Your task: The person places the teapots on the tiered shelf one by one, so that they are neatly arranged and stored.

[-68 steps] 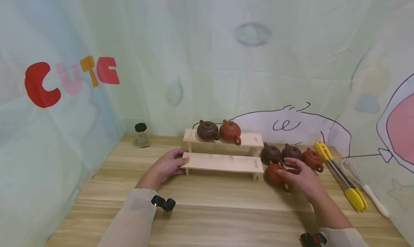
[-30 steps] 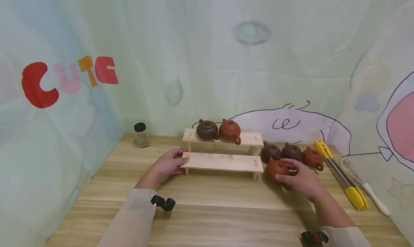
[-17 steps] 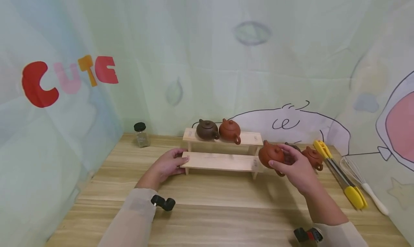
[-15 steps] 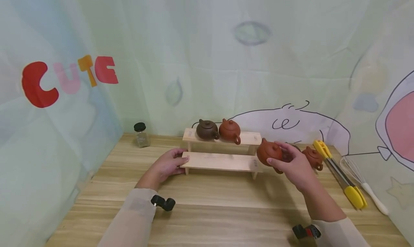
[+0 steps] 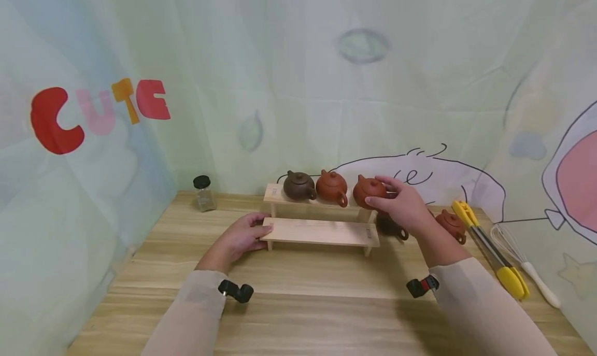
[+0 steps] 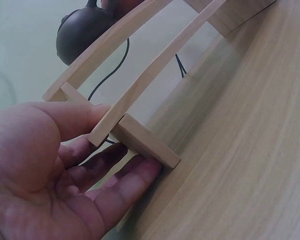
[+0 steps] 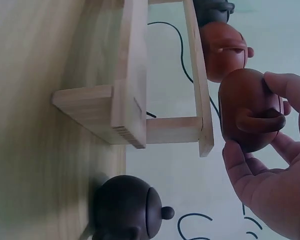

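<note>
A two-step wooden stand (image 5: 322, 232) is steadied at its left end by my left hand (image 5: 241, 237). In the left wrist view the thumb lies on the lower step's end (image 6: 106, 125), with fingers curled under by the leg. My right hand (image 5: 403, 204) holds a red-brown clay teapot (image 5: 367, 192) between thumb and fingers, at the right end of the upper step. In the right wrist view this teapot (image 7: 250, 112) is close over that step, handle toward the camera. A dark teapot (image 5: 298, 185) and another red-brown teapot (image 5: 331, 187) sit on the upper step.
A dark teapot (image 5: 391, 226) stands on the table under my right hand, and a red-brown teapot (image 5: 450, 226) farther right. Yellow-tipped tongs (image 5: 489, 250) and a whisk (image 5: 524, 265) lie at the right. A black-lidded glass jar (image 5: 204, 194) stands back left.
My right hand has gripped the front red-brown teapot, lifted it off the table and carried it up and left to the upper step. The left hand stays at the stand.
</note>
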### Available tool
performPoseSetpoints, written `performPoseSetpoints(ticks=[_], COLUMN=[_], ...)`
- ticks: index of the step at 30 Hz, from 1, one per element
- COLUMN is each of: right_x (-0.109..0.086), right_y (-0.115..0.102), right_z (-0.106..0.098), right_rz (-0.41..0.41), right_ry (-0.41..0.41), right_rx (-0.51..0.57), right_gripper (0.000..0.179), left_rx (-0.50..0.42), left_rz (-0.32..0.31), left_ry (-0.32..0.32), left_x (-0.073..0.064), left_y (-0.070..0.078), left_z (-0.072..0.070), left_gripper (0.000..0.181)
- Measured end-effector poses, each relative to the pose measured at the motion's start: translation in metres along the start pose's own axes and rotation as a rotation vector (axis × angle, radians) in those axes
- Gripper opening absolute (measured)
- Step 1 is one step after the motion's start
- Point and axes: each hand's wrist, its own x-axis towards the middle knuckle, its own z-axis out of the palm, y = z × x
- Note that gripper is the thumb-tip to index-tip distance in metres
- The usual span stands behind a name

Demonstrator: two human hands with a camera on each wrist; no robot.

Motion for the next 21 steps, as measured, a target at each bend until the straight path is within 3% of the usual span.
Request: performPoseSetpoints(ticks=[11, 21], right_x=[0.022, 0.024], right_y=[-0.010, -0.006], right_z=[0.006, 0.009], right_rz=[0.057, 0.066], right_ry=[-0.019, -0.031], right_rx=[0.036, 0.007], right_gripper=[0.079, 0.083], left_rx=[-0.005, -0.002], left_rz=[-0.005, -0.008], left_ry=[0.002, 0.002], left_x=[0.002, 0.001], left_y=[-0.001, -0.001], left_z=[0.001, 0.000], left_gripper=[0.054, 0.056])
